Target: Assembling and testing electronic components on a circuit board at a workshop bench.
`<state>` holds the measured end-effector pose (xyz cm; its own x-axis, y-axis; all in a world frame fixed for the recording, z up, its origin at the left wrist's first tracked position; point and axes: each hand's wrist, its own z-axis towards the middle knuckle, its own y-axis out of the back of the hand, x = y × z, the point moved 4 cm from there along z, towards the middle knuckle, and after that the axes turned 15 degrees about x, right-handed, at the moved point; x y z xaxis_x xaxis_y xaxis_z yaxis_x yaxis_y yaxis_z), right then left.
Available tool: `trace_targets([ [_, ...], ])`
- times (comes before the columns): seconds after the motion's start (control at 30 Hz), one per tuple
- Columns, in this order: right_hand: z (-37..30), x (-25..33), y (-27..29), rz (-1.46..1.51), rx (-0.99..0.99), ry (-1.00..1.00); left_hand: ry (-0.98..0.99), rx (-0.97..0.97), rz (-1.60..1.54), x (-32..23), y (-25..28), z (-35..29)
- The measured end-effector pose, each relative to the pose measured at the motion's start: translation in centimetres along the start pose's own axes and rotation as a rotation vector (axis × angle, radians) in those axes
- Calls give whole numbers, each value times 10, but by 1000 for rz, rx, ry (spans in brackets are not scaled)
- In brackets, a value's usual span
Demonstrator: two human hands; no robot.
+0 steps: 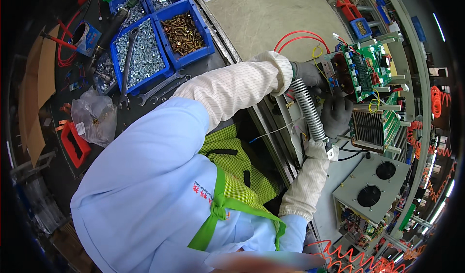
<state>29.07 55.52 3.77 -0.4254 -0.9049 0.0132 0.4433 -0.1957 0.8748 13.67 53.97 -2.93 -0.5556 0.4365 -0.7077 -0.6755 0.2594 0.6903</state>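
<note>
A circuit board assembly (361,72), green with dark round capacitors and a metal plate, stands at the right. My left hand (308,74), in a dark grey glove, is at its near edge with fingers bent beside the metal plate; what they grip is hidden. Just below, my gloved right hand (337,115) has its fingers curled up against the assembly's lower corner, and whatever lies between them is too small to make out. A thick metal coil spring (308,109) with a black end crosses in front of my wrists. Red wires (300,35) loop above my left hand.
Beside my right hand is a black finned heat sink (370,128). A grey metal cabinet with two fans (370,188) stands at lower right. Blue bins of nuts (140,55) and brass-coloured screws (183,33), wrenches (162,86) and a red plastic holder (75,144) occupy the left bench.
</note>
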Motion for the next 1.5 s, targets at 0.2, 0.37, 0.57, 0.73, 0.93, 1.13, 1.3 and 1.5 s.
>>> trace_targets([
  [0.2, 0, 3, 1, -13, -6, 8, -177, -103, 177, 10, -7, 6],
  [0.37, -3, 0, -2, -1, 6, -19, 320, -37, -1065, -17, -1, -6],
  [0.57, -2, 2, 0, 20, -11, -38, 284, -57, -1151, -23, 0, -12],
  [0.73, -6, -1, 1, 74, 37, -88, 289, 23, -1165, -24, -4, -6],
  [0.93, -3, 0, 2, 133, 62, -65, 277, 31, -1321, -30, -4, -7],
  [1.13, 0, -3, 12, 142, 113, -27, 169, 43, -915, -46, 10, -15],
  [1.3, 0, -7, 12, 99, 120, -12, 228, 56, -1013, -39, 6, -12],
  [1.5, -4, -13, 1, 125, 70, -1, 287, 21, -1278, -33, -1, -11],
])
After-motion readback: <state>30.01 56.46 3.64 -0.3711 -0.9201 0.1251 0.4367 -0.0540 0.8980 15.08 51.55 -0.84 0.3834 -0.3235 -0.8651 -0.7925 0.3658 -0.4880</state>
